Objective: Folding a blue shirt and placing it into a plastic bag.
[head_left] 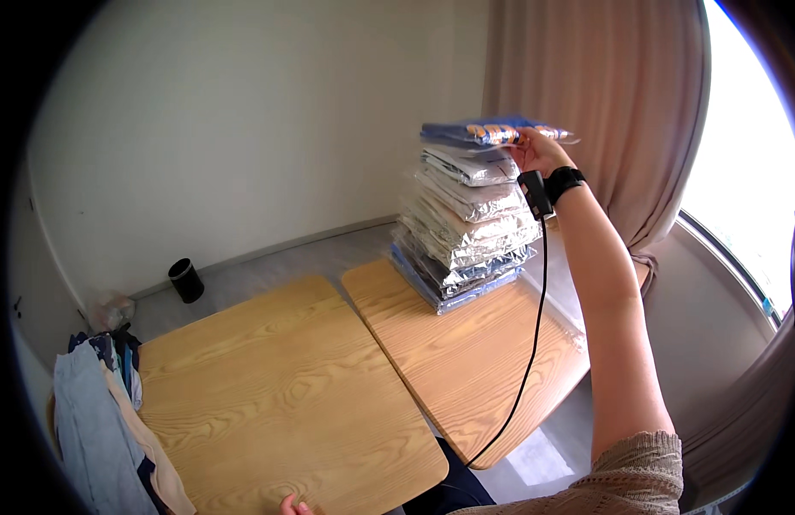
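Observation:
My right hand (539, 152) grips the near right edge of a blue folded garment in a clear plastic bag (466, 133), with orange and white marks. It is level with the top of a tall stack of bagged folded clothes (474, 206); whether it touches the stack I cannot tell. The bags below are mostly white or pale, with blue and dark ones at the bottom. At the lower edge of the view, only fingertips of my left hand (296, 505) show, slightly apart over the table's near edge and holding nothing visible.
Two wooden tables, a left one (277, 386) and a right one (440, 360), stand with a narrow gap between. Loose clothes (97, 421) hang at the left. A black cable (535, 343) runs down from my right wrist. A black bin (186, 281) stands by the wall; a curtain (595, 94) hangs behind.

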The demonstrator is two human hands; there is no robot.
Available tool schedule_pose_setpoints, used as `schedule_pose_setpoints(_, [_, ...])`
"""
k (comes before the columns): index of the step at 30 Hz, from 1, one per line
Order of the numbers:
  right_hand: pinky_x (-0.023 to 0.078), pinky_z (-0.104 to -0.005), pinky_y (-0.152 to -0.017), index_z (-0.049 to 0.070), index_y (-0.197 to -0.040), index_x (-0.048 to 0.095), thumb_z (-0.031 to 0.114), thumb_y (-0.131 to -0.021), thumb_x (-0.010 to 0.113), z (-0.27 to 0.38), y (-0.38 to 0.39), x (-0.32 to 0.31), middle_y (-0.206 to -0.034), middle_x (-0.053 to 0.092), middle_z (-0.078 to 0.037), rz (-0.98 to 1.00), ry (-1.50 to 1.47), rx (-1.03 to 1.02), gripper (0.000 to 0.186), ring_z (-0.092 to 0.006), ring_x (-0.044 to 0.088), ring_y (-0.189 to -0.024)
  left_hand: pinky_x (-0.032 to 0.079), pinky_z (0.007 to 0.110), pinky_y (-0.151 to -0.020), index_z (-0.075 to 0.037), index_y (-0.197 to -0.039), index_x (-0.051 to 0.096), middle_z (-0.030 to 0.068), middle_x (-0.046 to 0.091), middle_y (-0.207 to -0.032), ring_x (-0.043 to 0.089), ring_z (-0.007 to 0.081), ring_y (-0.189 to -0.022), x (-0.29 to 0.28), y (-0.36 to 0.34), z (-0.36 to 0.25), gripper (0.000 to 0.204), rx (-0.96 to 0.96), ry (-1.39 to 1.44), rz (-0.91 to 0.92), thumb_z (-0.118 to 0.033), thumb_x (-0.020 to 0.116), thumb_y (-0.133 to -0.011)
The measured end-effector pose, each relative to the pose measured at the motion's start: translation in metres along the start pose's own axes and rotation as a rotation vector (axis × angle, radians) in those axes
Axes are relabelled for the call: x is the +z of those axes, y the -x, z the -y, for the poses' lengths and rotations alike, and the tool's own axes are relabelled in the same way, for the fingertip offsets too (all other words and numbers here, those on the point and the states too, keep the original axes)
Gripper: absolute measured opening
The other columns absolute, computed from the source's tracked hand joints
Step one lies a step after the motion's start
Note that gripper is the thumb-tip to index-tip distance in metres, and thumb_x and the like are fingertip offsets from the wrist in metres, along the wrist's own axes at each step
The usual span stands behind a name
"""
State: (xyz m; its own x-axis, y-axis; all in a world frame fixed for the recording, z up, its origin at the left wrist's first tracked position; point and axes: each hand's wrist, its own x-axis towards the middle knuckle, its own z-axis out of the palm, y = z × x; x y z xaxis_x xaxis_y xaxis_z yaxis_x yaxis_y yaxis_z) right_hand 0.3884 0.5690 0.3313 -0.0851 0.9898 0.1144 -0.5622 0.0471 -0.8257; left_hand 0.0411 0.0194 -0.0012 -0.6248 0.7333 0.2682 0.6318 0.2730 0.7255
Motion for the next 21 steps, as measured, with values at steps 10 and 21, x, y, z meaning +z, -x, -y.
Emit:
schedule_pose_setpoints(10, [0.059,-0.0304,-0.071,-0.004,-0.093,0.049,0.012,-0.091,0.050,-0.010,-0.004,-0.011,-0.086,0.062,-0.015,-0.012,0.081,0.052,0.016,-0.0258,0.066,-0.083,0.048,0.042,-0.065,-0.004,-0.101,0.062,0.0172,0.065,-0.084,0.061,0.0345,-0.074,0.000,-0.012,-0.024,0.024,0.093,-0.085,-0.100,-0.024,0.054,-0.090])
schedule_pose_setpoints(21, [0.055,-0.0313,-0.080,0.001,-0.098,0.054,0.017,-0.093,0.046,-0.013,-0.005,-0.018,-0.091,0.064,-0.011,0.003,0.162,-0.004,0.019,-0.0191,0.064,-0.083,0.047,0.042,-0.063,-0.004,-0.100,0.063,0.0166,0.065,-0.082,0.060,0.0342,-0.072,0.000,-0.007,-0.022,0.024,0.112,-0.133,-0.111,-0.024,0.054,-0.091])
